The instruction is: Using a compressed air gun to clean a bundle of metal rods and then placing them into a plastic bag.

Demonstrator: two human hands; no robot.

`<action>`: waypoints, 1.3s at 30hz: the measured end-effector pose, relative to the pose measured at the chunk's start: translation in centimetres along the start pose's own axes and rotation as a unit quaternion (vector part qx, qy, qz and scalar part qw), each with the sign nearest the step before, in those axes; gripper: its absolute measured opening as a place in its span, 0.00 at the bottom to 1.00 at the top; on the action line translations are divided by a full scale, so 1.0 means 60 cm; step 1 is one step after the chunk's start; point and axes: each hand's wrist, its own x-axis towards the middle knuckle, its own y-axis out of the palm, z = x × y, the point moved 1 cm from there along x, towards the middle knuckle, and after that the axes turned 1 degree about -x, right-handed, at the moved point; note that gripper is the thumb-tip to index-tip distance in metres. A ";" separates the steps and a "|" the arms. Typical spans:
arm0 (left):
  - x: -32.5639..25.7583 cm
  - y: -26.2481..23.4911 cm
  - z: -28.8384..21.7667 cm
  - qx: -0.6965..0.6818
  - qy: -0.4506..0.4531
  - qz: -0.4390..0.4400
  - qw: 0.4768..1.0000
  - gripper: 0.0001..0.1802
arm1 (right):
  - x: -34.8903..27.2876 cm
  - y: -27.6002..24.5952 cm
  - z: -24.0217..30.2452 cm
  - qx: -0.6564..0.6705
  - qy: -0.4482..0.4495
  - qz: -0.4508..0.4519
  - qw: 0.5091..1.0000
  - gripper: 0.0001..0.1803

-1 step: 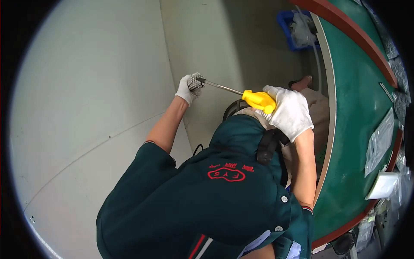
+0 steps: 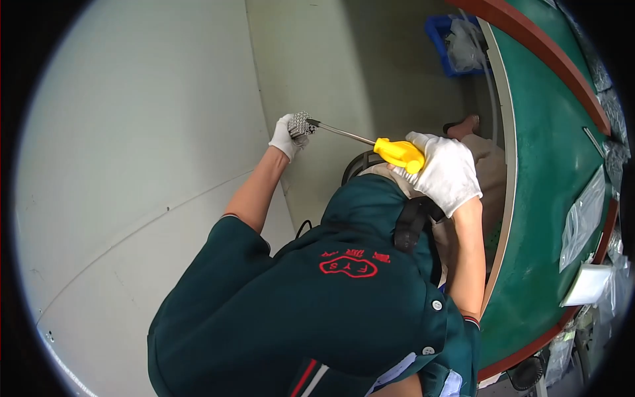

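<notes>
Saw right hand (image 2: 444, 171) clenched around yellow screwdriver (image 2: 370, 142) handle; left hand (image 2: 290, 134) pinched dotted silver part (image 2: 302, 123) at tip, near white wall (image 2: 132, 132).

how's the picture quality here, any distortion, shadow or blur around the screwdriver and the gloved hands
Head view: strong fisheye, with a black rim, and the green table edge bows into a curve. Light is soft and even on the pale wall, dimmer toward the blue bin at the top. The yellow-handled screwdriver, left hand and right hand are fairly sharp, and the white gloves look slightly bright, without glare.
</notes>
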 end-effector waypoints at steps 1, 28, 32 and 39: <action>0.001 -0.003 0.003 0.017 -0.026 -0.009 0.999 0.13 | -0.001 0.002 -0.004 0.002 0.004 0.003 1.000 0.25; -0.033 0.056 -0.026 0.126 0.005 -0.119 0.985 0.10 | -0.015 -0.006 0.000 -0.030 0.104 0.085 0.990 0.29; -0.013 0.018 -0.032 0.111 0.005 -0.104 0.988 0.12 | -0.015 -0.006 -0.003 -0.030 0.099 0.061 0.993 0.30; -0.007 0.016 -0.028 0.128 0.020 -0.107 0.986 0.13 | -0.008 0.001 -0.011 -0.018 0.117 0.083 0.990 0.31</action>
